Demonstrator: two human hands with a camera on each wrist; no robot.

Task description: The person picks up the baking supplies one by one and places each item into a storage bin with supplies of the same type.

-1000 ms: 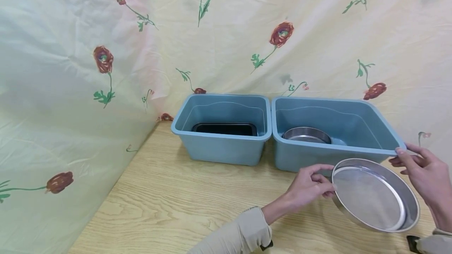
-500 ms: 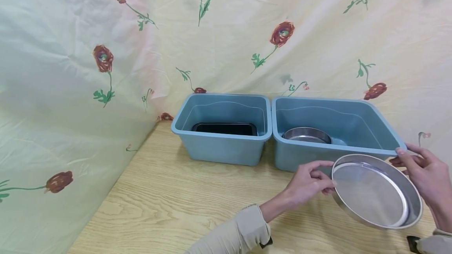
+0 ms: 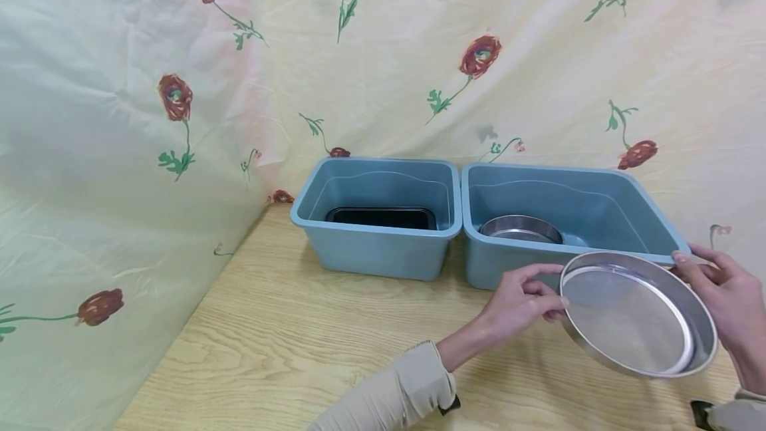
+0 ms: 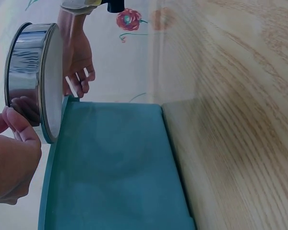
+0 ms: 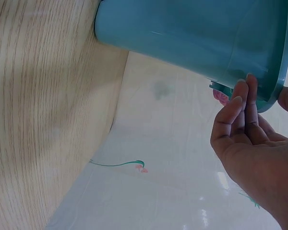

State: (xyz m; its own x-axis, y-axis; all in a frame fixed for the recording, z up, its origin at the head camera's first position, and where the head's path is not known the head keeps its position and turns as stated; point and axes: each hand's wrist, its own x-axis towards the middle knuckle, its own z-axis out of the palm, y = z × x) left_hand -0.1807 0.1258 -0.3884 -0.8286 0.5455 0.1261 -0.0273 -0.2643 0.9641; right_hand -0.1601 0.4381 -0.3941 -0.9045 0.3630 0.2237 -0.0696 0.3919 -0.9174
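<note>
My left hand (image 3: 520, 301) pinches the left rim of a round, shallow metal sieve (image 3: 628, 321), its fine bottom tilted and facing the head camera. In the left wrist view the sieve (image 4: 31, 72) shows its shiny side wall, with the left hand (image 4: 14, 163) at its lower edge. The sieve hangs above the table in front of the right blue bin (image 3: 598, 201). My right hand (image 3: 727, 298) grips that bin's front right corner. In the right wrist view the right hand (image 5: 254, 129) has its thumb on the bin's rim (image 5: 281, 62) and fingers against the outside.
Inside the right bin lies another round metal piece (image 3: 520, 219), partly hidden by the front wall. A second blue bin (image 3: 377, 251) stands beside it on the left, holding a black rectangular tray (image 3: 383, 217). The wooden table (image 3: 287, 338) meets a flowered cloth (image 3: 383, 72) behind.
The left hand has raised the sieve slightly, so it now overlaps the right bin's front rim. The right hand has stayed on the bin corner.
</note>
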